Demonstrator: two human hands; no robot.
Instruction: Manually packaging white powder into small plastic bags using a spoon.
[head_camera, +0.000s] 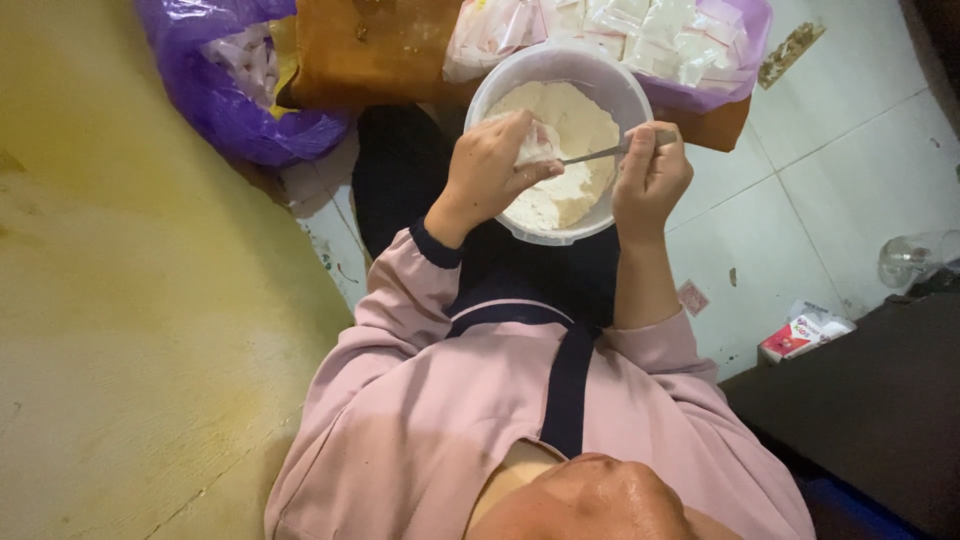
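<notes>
Two hands work over one bowl (500, 85): left hand (495, 165) pinching one packet (537, 145), right hand (650, 175) one spoon (598, 154).

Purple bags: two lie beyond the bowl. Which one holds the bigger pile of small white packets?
The purple bag at upper right, behind the white bowl: packets heap across it, while the left bag shows few.

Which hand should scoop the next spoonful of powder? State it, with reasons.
Right. The right hand already holds the spoon over the bowl of white powder; the left hand is occupied holding the small packet.
</notes>
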